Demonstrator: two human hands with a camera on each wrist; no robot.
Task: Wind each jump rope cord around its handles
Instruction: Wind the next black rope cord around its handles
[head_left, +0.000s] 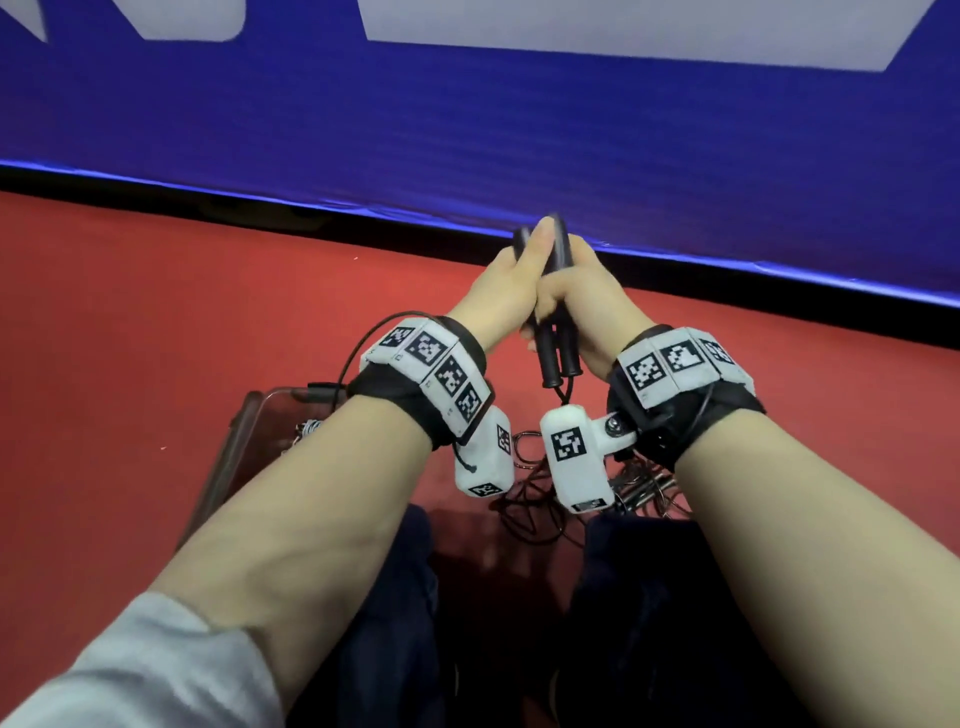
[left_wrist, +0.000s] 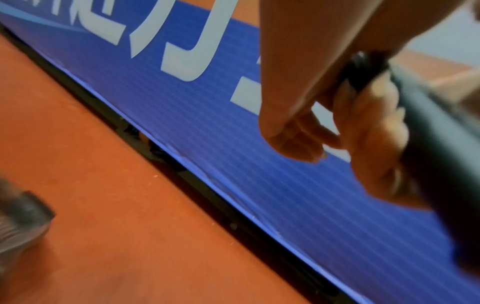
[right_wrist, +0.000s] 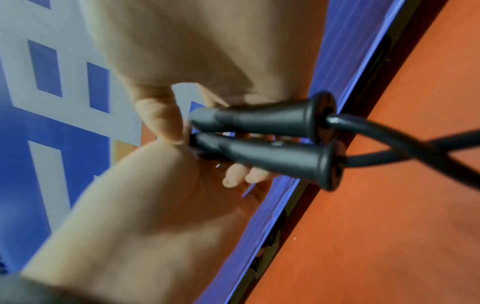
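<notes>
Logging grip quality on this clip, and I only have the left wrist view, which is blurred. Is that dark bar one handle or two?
Observer: Two black handles, side by side, in the right wrist view.
Operator: Any cord wound on them yet?
Observer: None. The cord leaves both flared ends and crosses itself.
Operator: Which hands hold them?
Observer: In the head view, both the left hand and right hand grip the pair.

Two black handles (head_left: 556, 332) with black cord (right_wrist: 405, 142), red floor (head_left: 156, 312), blue banner (head_left: 519, 130) with white lettering (finely striped up close), white wrist bands (head_left: 431, 374) bearing black-and-white square codes, grey sleeve (head_left: 145, 670), dark navy trousers (head_left: 649, 623)
</notes>
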